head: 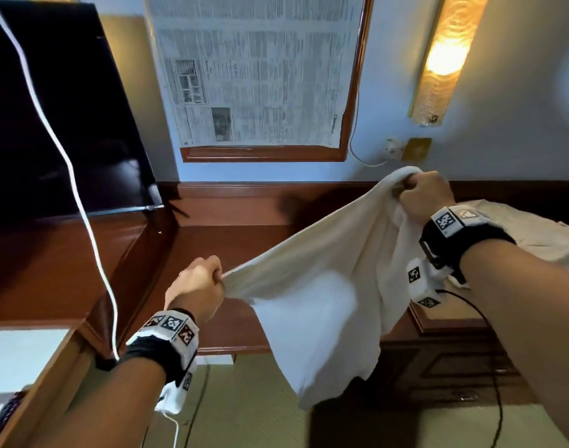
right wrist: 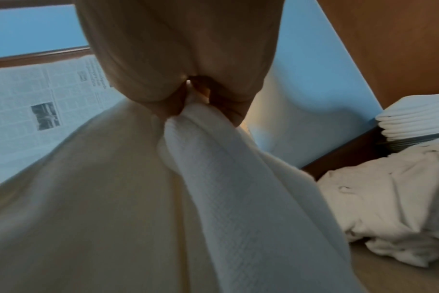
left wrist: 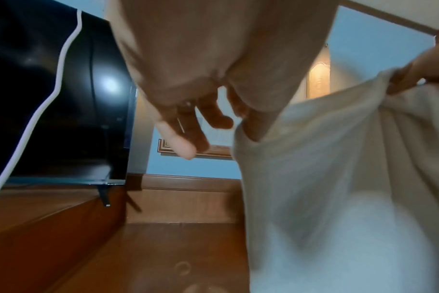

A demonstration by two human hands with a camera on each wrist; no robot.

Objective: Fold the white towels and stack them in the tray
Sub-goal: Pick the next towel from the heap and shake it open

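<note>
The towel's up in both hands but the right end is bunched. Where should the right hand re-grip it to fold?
Probably the top corner. The right hand clutches a gathered wad of the towel, while the left hand pinches an edge. Slide along the taut top edge from the left, toward the right end.

dark tv (head: 50,124), framed newspaper (head: 257,76), wall lamp (head: 444,56)

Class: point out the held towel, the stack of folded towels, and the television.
held towel (head: 312,273), head view, its hanging middle.
stack of folded towels (right wrist: 414,119), right wrist view, its side edges.
television (head: 60,118), head view, its dark screen.
</note>
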